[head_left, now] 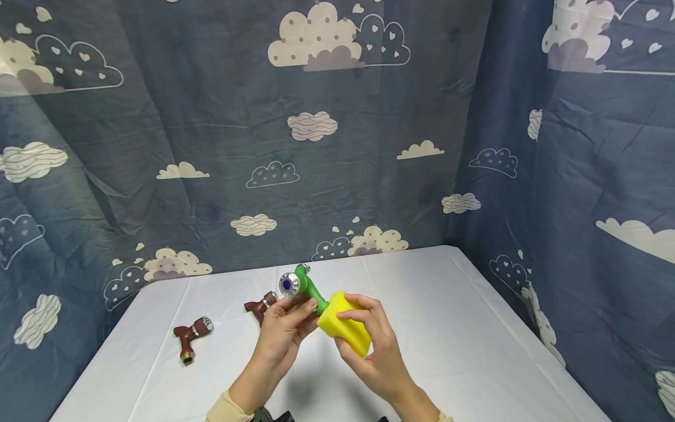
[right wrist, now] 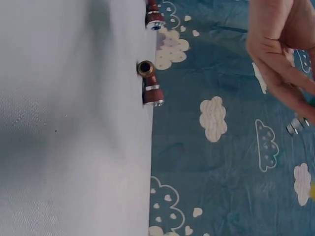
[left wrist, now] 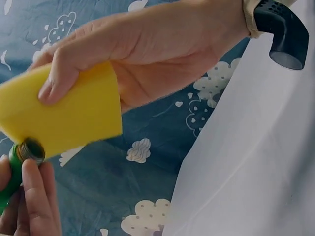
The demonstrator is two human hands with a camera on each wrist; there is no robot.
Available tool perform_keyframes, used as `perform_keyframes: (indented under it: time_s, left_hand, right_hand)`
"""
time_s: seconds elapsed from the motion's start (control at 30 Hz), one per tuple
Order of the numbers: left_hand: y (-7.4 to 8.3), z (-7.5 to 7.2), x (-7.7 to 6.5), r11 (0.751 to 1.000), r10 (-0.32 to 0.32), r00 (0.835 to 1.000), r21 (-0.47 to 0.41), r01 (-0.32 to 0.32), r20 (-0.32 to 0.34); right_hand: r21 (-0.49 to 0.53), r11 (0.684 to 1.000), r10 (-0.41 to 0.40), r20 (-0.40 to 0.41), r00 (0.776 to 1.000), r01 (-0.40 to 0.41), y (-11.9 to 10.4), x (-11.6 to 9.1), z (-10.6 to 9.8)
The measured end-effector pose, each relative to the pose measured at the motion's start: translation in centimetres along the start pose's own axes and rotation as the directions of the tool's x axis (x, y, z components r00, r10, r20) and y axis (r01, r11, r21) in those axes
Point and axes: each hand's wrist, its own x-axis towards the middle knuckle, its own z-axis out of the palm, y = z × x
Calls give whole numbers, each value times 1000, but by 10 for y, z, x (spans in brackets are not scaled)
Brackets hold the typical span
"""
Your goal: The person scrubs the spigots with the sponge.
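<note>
My left hand point(head_left: 282, 337) holds a green tap point(head_left: 313, 293) by its body, with the thumb on top. The tap's chrome knob with a blue centre faces the head camera. My right hand point(head_left: 381, 349) grips a thick yellow sponge point(head_left: 343, 325) between thumb and fingers. Its near end meets the lower end of the tap in the head view. In the left wrist view the tap's threaded opening point(left wrist: 31, 150) lies against the sponge's lower edge. Both hands are raised over the white table.
Two brown taps lie on the white table point(head_left: 474, 351): one point(head_left: 190, 340) at the left, the other point(head_left: 258, 308) partly hidden behind my left hand. A dark blue curtain point(head_left: 221, 129) with a cloud print hangs behind the table and along its sides.
</note>
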Motion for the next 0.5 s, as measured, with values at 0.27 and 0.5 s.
perform_keyframes:
  time_s: [0.27, 0.5]
  left_hand:
    - [4, -8, -2, 993, -100, 961, 88, 80, 256]
    - [5, -21, -6, 985, -170, 873, 102, 138, 456]
  right_hand:
    - [-12, 986, -166, 4, 986, 166, -3, 5, -1]
    - [-49, 935, -347, 51, 936, 350, -2, 15, -6]
